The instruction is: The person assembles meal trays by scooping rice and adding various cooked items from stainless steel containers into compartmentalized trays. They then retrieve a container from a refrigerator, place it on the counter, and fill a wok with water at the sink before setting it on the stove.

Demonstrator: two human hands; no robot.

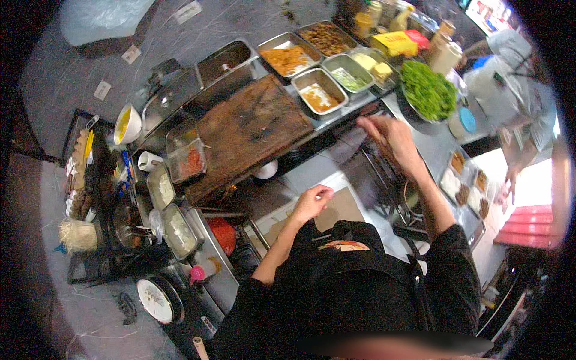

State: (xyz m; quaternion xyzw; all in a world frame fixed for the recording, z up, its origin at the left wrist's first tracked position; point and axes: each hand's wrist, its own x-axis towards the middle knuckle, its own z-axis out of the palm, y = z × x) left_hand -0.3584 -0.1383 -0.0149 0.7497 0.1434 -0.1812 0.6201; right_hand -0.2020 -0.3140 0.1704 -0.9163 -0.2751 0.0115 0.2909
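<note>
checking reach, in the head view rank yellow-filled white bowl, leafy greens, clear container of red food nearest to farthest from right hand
1. Leafy greens, up-right of the right hand
2. Clear container, well left
3. White bowl, farther left

Cutting board point(252, 129) brown, dark-mottled; leafy greens point(429, 90) bright green; jar lid point(467, 120) blue; sleeve point(453, 264) black.

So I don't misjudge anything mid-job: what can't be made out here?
All in the head view:
Right hand: motion blur hides whether it grips something small.
Left hand: its own curl hides the palm.
White rounded thing: partly covered by the wooden board.
Pale stick: cut off by the lower edge.
Pale bag: cut off by the upper edge.
</note>
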